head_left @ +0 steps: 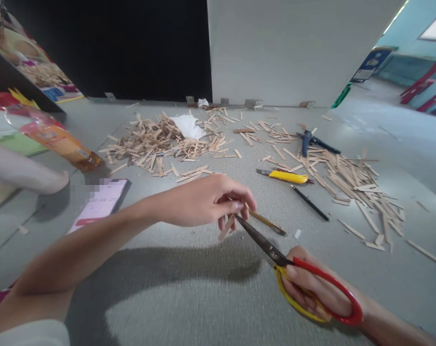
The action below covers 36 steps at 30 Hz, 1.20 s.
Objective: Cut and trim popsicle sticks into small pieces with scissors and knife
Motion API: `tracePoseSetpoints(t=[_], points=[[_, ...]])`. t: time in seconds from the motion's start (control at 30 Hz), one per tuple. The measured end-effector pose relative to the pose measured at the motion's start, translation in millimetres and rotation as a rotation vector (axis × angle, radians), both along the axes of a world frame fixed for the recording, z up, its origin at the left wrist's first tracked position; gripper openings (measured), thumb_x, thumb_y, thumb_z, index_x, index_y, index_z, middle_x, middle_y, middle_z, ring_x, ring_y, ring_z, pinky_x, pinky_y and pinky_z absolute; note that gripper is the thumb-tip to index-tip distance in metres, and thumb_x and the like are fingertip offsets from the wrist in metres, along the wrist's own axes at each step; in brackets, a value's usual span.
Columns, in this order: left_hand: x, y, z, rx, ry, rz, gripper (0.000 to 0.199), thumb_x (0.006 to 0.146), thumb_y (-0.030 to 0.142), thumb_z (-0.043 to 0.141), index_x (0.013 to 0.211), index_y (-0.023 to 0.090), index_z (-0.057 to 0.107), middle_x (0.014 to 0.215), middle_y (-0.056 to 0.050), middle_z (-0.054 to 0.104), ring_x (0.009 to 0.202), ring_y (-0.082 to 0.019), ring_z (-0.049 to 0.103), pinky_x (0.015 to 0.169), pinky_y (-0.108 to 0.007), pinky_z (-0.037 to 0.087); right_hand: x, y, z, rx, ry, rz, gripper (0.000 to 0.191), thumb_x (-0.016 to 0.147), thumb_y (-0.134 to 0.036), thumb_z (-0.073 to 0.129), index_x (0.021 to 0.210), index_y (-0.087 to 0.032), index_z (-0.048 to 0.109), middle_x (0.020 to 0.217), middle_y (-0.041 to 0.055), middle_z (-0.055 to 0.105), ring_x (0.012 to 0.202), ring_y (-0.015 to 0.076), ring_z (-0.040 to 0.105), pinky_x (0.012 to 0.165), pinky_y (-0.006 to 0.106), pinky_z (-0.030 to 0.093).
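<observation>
Left hand (203,201): thumb and fingers closed in a pinch on a flat wooden stick (226,228), which angles down out of the fingertips. Right hand (317,282): wrapped around the handles of the scissors (273,252), one loop red, one yellow. We read the blades as roughly together, tips right at the left fingers beside the stick; can't tell if they touch it. A thin brownish rod (266,222) sticks out past the left fingers; we can't tell whether it's held or lying there.

Further out, on the grey floor (189,298), we have a yellow box cutter (288,177) and, just beside it, a slim black pen-like tool (310,203). Blue-handled pliers (305,142) lie at the top of the right heap of wooden strips (351,179). Left heap of short wood pieces (145,142), white crumpled paper (189,126) on its edge. Phone (104,202), screen lit, beyond the left forearm; tilted plastic bottle (55,137) farther left. Black panel (131,48) and white panel (293,48) stand behind.
</observation>
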<state>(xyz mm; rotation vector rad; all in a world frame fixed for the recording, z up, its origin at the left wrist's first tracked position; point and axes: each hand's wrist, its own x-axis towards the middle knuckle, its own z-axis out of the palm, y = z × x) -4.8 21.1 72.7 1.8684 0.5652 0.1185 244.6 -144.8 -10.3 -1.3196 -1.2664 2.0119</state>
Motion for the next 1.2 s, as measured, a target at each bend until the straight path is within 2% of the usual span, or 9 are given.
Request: tracePoseSetpoints(t=[0.23, 0.37, 0.47, 0.57, 0.63, 0.83, 1.0, 1.1, 1.2], points=[[3.1, 2.5, 1.4, -0.029, -0.184, 0.246, 0.009, 0.104, 0.019, 0.062, 0.105, 0.017, 0.071, 0.103, -0.007, 0.083, 0.081, -0.016, 0.078, 0.068, -0.026, 0.066, -1.0, -10.9, -5.3, 0.15, 0.062, -0.162, 0.072, 0.089, -0.094, 0.053, 0.078, -0.023, 0.055, 0.054, -0.0073, 0.044, 0.041, 0.0076, 0.032, 0.04, 0.021, 0.029], [3.1, 1.5, 2.2, -0.024, -0.192, 0.26, 0.01, 0.104, 0.021, 0.064, 0.111, 0.017, 0.07, 0.104, -0.008, 0.084, 0.079, -0.015, 0.077, 0.065, -0.025, 0.062, 0.2, -15.6, -6.9, 0.219, 0.105, -0.173, 0.066, 0.093, -0.089, 0.054, 0.084, -0.023, 0.055, 0.063, -0.0055, 0.047, 0.045, 0.0081, 0.035, 0.043, 0.022, 0.03], [3.5, 1.0, 2.4, -0.043, -0.192, 0.275, 0.017, 0.105, 0.023, 0.065, 0.121, 0.018, 0.067, 0.102, -0.008, 0.083, 0.068, -0.012, 0.069, 0.056, -0.022, 0.054, 0.1, -17.3, -7.1, 0.21, 0.101, -0.18, 0.066, 0.094, -0.088, 0.053, 0.085, -0.023, 0.055, 0.063, -0.0056, 0.046, 0.045, 0.0078, 0.033, 0.042, 0.021, 0.029], [4.4, 1.7, 1.9, -0.048, -0.237, 0.274, 0.009, 0.107, 0.022, 0.062, 0.104, 0.016, 0.068, 0.1, -0.009, 0.081, 0.063, -0.009, 0.062, 0.056, -0.022, 0.051, -0.8, -16.8, -5.7, 0.216, 0.079, -0.166, 0.066, 0.094, -0.089, 0.053, 0.085, -0.023, 0.055, 0.064, -0.0063, 0.043, 0.045, 0.0071, 0.031, 0.041, 0.02, 0.027], [4.6, 2.6, 1.2, -0.062, -0.278, 0.267, 0.016, 0.109, 0.02, 0.058, 0.095, 0.016, 0.066, 0.099, -0.008, 0.077, 0.065, -0.009, 0.062, 0.06, -0.022, 0.054, -1.1, -15.2, -4.2, 0.241, 0.07, -0.152, 0.065, 0.094, -0.087, 0.055, 0.083, -0.022, 0.054, 0.065, -0.0059, 0.044, 0.044, 0.0062, 0.03, 0.04, 0.019, 0.026], [4.8, 2.4, 0.3, -0.172, -0.326, 0.244, 0.027, 0.112, 0.025, 0.053, 0.089, 0.016, 0.065, 0.092, -0.005, 0.068, 0.07, -0.012, 0.066, 0.068, -0.027, 0.062, -0.3, -12.6, -2.1, 0.248, 0.062, -0.145, 0.066, 0.092, -0.088, 0.058, 0.081, -0.023, 0.055, 0.063, -0.0061, 0.043, 0.044, 0.0066, 0.03, 0.04, 0.02, 0.027], [5.1, -1.1, 2.6, -0.053, -0.246, 0.263, 0.01, 0.107, 0.022, 0.06, 0.111, 0.016, 0.067, 0.092, -0.005, 0.077, 0.071, -0.013, 0.071, 0.071, -0.028, 0.063, 0.4, -16.8, -3.6, 0.242, 0.077, -0.091, 0.063, 0.094, -0.086, 0.055, 0.089, -0.024, 0.055, 0.064, -0.0068, 0.041, 0.045, 0.0086, 0.032, 0.042, 0.021, 0.028], [4.6, -3.4, 3.0, 0.017, -0.232, 0.269, 0.02, 0.106, 0.022, 0.062, 0.125, 0.017, 0.066, 0.095, -0.006, 0.081, 0.076, -0.015, 0.075, 0.073, -0.028, 0.064, 0.6, -17.1, -3.0, 0.24, 0.071, -0.096, 0.067, 0.094, -0.089, 0.051, 0.089, -0.023, 0.057, 0.068, -0.0046, 0.045, 0.049, 0.0101, 0.037, 0.046, 0.024, 0.033], [4.6, -6.1, 2.5, 0.057, -0.245, 0.28, 0.02, 0.105, 0.022, 0.062, 0.124, 0.017, 0.067, 0.093, -0.006, 0.082, 0.075, -0.015, 0.076, 0.071, -0.027, 0.065, 0.0, -15.7, -0.3, 0.225, 0.049, -0.111, 0.07, 0.092, -0.091, 0.052, 0.085, -0.022, 0.058, 0.068, -0.0035, 0.047, 0.05, 0.0107, 0.039, 0.047, 0.025, 0.035]])
